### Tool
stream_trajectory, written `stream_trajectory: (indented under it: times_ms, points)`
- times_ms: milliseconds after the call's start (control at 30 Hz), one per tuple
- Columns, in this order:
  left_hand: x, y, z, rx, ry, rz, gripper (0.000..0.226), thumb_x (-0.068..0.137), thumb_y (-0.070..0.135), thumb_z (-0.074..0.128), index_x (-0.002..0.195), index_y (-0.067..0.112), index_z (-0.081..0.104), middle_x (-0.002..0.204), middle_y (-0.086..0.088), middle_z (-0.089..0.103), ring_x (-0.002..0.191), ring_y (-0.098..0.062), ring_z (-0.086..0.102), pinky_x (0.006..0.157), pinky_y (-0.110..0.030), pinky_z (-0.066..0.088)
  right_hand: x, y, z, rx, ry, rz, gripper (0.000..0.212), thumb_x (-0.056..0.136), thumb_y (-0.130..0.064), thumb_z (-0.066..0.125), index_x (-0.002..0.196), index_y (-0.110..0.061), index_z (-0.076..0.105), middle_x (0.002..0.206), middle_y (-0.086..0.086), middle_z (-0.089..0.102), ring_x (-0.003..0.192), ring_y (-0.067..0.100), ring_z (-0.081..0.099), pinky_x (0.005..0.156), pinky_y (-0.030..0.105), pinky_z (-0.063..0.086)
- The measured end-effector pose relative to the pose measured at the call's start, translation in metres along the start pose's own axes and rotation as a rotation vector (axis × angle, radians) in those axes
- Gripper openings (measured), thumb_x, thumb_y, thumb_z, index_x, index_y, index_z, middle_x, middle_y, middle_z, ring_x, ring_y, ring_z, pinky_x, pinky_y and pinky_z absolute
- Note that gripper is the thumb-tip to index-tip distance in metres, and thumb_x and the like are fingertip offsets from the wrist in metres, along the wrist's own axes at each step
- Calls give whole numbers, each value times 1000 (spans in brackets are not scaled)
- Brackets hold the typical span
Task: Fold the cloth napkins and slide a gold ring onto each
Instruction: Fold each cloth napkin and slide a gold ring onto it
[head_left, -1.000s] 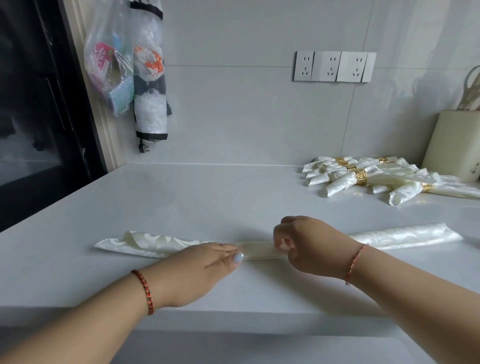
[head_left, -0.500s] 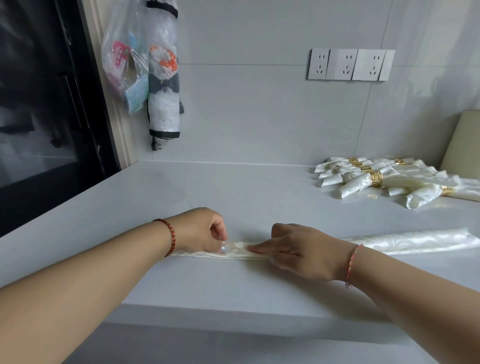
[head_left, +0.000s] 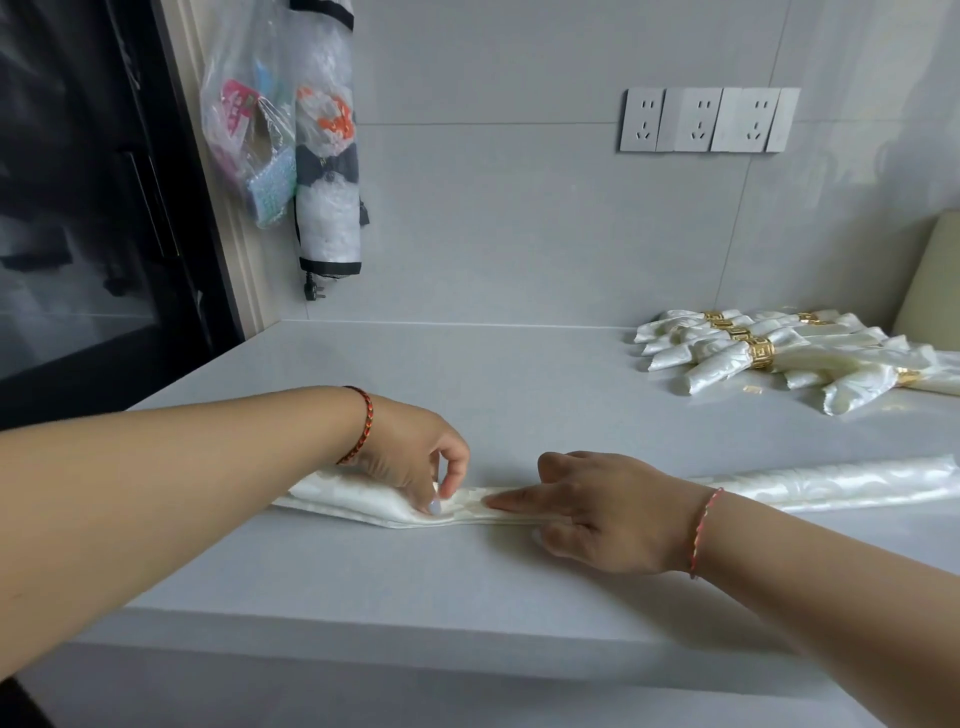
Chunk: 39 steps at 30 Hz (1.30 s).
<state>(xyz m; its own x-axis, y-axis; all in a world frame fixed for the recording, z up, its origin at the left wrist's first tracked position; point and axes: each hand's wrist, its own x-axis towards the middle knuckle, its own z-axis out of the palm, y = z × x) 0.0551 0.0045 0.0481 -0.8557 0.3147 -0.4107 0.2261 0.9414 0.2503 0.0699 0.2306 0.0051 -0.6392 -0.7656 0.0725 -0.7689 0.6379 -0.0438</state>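
Folding the napkin in half – no ring yet

My left hand (head_left: 415, 462) has doubled the napkin (head_left: 363, 501)'s left end over to mid-table, pinching it; my right hand (head_left: 597, 512) presses flat, fingers straight – ringed napkins (head_left: 753, 353) wait far right.

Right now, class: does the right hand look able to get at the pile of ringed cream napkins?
Probably yes: bare grey counter separates the right hand from the pile, with nothing between.
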Motion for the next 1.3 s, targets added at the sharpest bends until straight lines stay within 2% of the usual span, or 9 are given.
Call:
stream_trajectory:
  times_ms: [167, 333, 500, 600, 700, 800, 967, 1200, 1300]
  points:
    - [-3, 15, -4, -40, -12, -72, 16, 81, 8, 63, 82, 18, 76, 55, 8, 56, 45, -3, 51, 49, -17, 44, -1, 1, 0, -29, -3, -30, 48, 96, -42, 40, 142, -52, 29, 104, -1, 43, 98, 17, 44, 87, 26, 34]
    - [-9, 17, -11, -364, -255, -116, 29, 90, -17, 41, 110, -10, 60, 78, -12, 69, 65, -14, 70, 64, -16, 56, 0, 3, -1, -24, -33, -44, 46, 97, -41, 37, 142, -50, 31, 108, 0, 45, 102, 18, 45, 90, 25, 32]
    - [-8, 14, -8, -141, -177, -8, 2, 88, 10, 68, 89, 11, 69, 59, 4, 66, 49, -6, 61, 52, -14, 48, 3, 11, -14, 158, -148, 15, 39, 101, -36, 31, 138, -39, 42, 108, -7, 47, 95, 11, 41, 86, 22, 28]
    - [2, 12, -10, 11, 28, 85, 12, 84, 32, 73, 74, 29, 66, 76, 2, 61, 64, -9, 51, 58, -19, 41, 7, 18, -25, 430, -202, 139, 35, 100, -45, 36, 115, -18, 52, 106, 7, 59, 84, 18, 50, 84, 29, 39]
    - [14, 19, -2, -314, 178, 197, 12, 84, 28, 73, 74, 26, 68, 89, -4, 67, 77, -7, 56, 76, -25, 44, 5, 21, -36, 809, -205, 284, 40, 96, -55, 36, 94, -18, 51, 86, 6, 59, 77, 22, 53, 75, 34, 47]
    - [30, 33, 12, -734, 259, 291, 16, 86, 12, 68, 71, 15, 65, 63, 5, 60, 60, -5, 52, 63, -14, 41, 5, 27, -39, 784, -233, 319, 42, 99, -49, 34, 98, -12, 55, 101, 13, 68, 86, 25, 61, 88, 38, 49]
    - [53, 52, 25, -1079, 181, 317, 15, 86, 10, 67, 72, 9, 62, 58, -5, 60, 51, -12, 57, 50, -18, 45, 5, 32, -39, 888, -267, 382, 12, 96, -10, 40, 98, -4, 50, 91, 16, 67, 85, 31, 63, 85, 40, 51]
    - [62, 55, 36, -821, 185, 295, 30, 78, 30, 57, 58, 8, 57, 48, -8, 59, 52, -9, 54, 71, -28, 42, 2, 46, -35, 1035, -253, 435, 7, 89, 0, 46, 88, -3, 53, 85, 18, 68, 71, 23, 67, 71, 29, 55]
    - [60, 60, 32, -786, 153, 313, 44, 84, 40, 57, 50, 11, 59, 47, -6, 58, 51, -12, 54, 68, -22, 43, -9, 57, -41, 1093, -243, 493, 12, 85, 2, 50, 77, -4, 57, 76, 16, 67, 63, 21, 66, 64, 27, 55]
